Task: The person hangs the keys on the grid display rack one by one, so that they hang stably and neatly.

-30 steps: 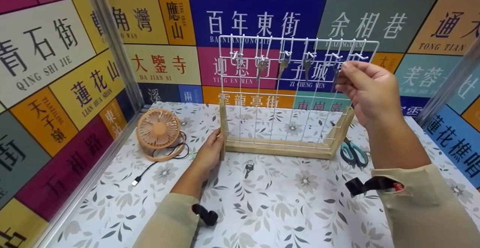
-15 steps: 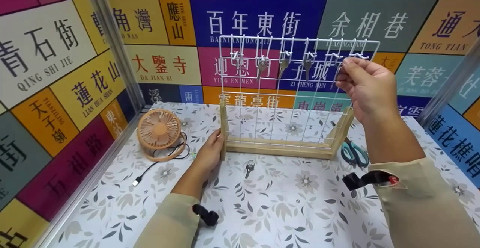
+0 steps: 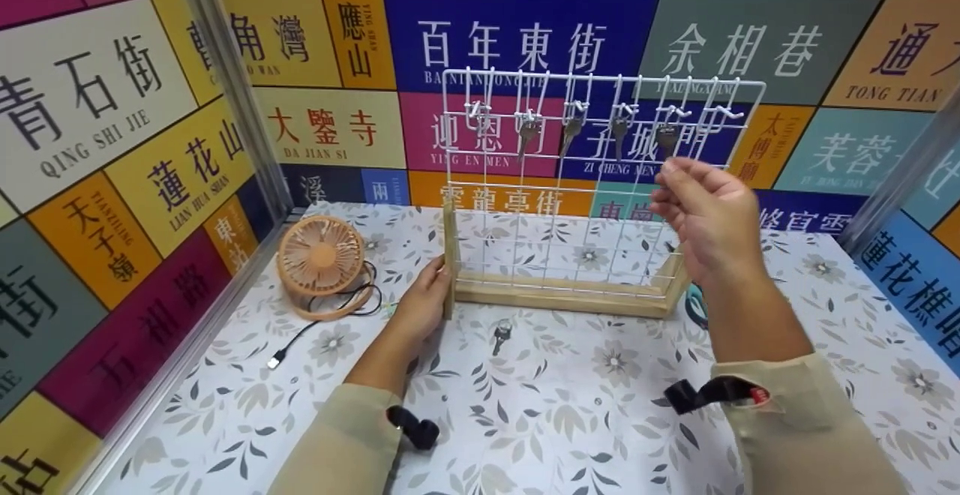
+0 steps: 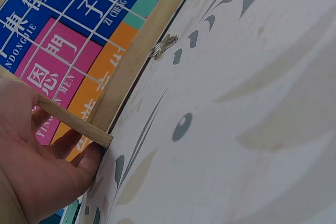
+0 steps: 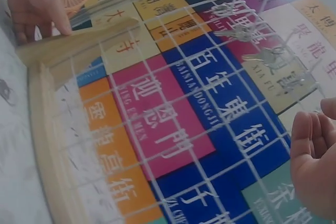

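Observation:
A white wire grid rack (image 3: 555,187) stands in a wooden base, with several hooks along its top. Silver keys hang from most of the hooks; the hook (image 3: 721,116) at the far right carries none. My left hand (image 3: 421,296) grips the rack's left wooden post (image 4: 79,124), fingers behind it and thumb in front. Just below the key (image 3: 666,136) on the second hook from the right is my right hand (image 3: 709,214), its fingers loosely bent and the fingertips right at the key's lower end. Another key (image 3: 502,336) lies on the table before the rack.
An orange fan (image 3: 321,259) with a black USB cable (image 3: 300,339) stands left of the rack. Teal-handled scissors (image 3: 696,306) lie at the right, partly hidden by my right forearm. A sign-covered wall rises behind the flower-patterned table (image 3: 570,420).
My right hand has moved down and left, away from the hook, and the key it held now hangs there in plain view. The left hand keeps its place on the post.

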The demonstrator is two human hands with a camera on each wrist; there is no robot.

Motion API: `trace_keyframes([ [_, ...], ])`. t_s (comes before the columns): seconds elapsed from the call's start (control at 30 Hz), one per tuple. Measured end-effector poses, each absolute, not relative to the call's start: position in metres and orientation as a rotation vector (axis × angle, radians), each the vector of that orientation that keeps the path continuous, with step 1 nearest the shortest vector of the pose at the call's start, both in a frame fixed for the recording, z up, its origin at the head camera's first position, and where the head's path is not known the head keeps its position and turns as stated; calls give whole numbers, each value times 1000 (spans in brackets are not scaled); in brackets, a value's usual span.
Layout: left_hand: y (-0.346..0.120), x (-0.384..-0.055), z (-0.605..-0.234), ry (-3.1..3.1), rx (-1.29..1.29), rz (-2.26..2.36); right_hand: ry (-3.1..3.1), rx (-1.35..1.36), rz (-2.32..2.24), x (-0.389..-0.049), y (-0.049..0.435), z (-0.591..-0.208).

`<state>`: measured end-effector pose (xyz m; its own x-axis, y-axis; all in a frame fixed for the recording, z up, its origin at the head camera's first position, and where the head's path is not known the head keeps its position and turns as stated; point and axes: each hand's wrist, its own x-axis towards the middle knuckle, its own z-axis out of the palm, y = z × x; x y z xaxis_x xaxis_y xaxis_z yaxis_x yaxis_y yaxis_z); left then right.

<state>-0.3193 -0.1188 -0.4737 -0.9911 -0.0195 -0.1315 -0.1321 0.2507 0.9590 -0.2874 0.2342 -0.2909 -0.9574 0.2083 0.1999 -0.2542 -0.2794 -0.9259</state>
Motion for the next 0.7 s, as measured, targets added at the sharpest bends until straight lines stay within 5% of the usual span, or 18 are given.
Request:
trace_keyframes([
  [0.7,-119,-322,-474,2361,-138,1902,-2046,329,2286,-297,155,-378],
])
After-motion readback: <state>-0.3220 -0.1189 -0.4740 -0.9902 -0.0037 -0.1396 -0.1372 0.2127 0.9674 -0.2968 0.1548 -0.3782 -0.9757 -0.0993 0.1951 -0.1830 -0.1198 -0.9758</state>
